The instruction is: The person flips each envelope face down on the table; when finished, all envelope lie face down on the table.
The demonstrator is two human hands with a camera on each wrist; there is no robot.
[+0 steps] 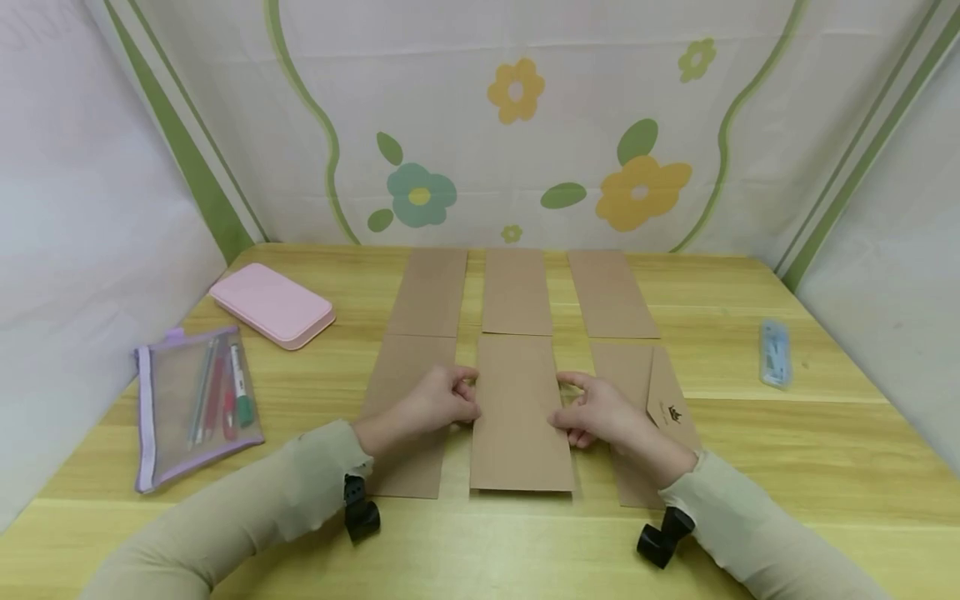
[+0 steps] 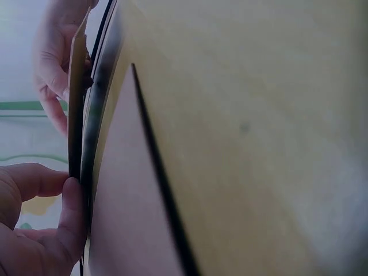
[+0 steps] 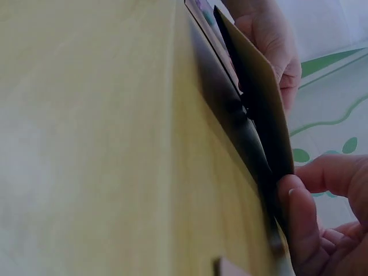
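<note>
A brown kraft paper envelope lies between both hands at the front middle, its near edge lifted a little off the table. My left hand pinches its left edge between thumb and fingers, and my right hand pinches the right edge. In the left wrist view the envelope appears edge-on, with the left thumb and finger at its border. The right wrist view also has the envelope tilted above the tabletop. Flat under the left forearm lies another brown envelope; under the right one, an envelope with a printed flap.
Three brown envelopes form a back row: left, middle and right. On the left are a pink case and a mesh zip pouch with pens. A small light-blue case sits far right on the wooden table.
</note>
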